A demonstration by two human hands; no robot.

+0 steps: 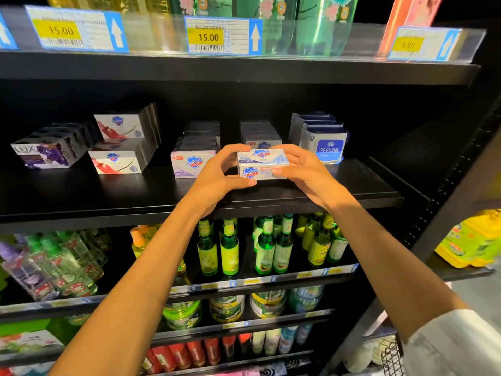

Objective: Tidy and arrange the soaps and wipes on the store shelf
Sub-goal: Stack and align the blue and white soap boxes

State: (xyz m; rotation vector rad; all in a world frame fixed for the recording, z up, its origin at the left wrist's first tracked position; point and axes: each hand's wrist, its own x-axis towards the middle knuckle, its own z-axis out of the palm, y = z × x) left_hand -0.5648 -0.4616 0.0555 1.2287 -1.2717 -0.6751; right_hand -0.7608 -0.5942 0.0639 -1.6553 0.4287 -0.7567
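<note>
Both hands on it: the left hand (217, 172) and right hand (303, 169) pinch the ends of the white soap box (262, 164), long axis running left-right, near the shelf's (352, 191) front edge. Its row (260, 135) lies straight behind, so a push back looks next.

Retail shop aisle, black shelves (189, 196) stocked with boxed soaps (115, 161), yellow price tags (208, 37), bottles (230, 249)

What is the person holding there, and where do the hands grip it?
A white soap box, pinched at its two short ends: left hand on one, right hand on the other.
</note>
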